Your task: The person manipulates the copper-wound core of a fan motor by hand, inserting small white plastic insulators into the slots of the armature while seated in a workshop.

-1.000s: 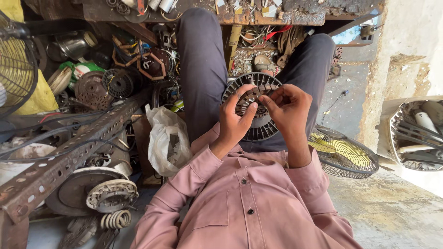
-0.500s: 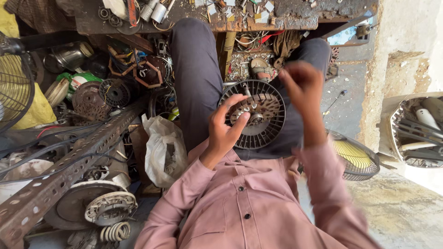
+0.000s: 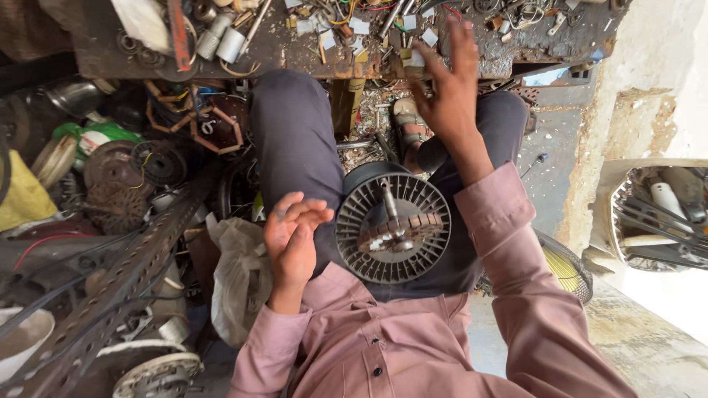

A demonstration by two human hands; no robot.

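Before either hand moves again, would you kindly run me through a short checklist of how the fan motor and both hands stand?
1. Fan motor resting on the lap: ok.
2. Motor shaft in view, pointing up: ok.
3. Left hand empty, open beside the motor, not touching it: ok.
4. Right hand empty, raised toward the cluttered workbench: ok.
5. Motor held by a grip: not ok, neither hand is on it.
6. What the right hand reaches for: cannot tell.

Cluttered workbench [image 3: 354,63] seen at top, strewn with wires. Scrap metal parts [image 3: 110,184] piled at left. Cracked plaster wall [image 3: 649,96] lit by daylight at right.
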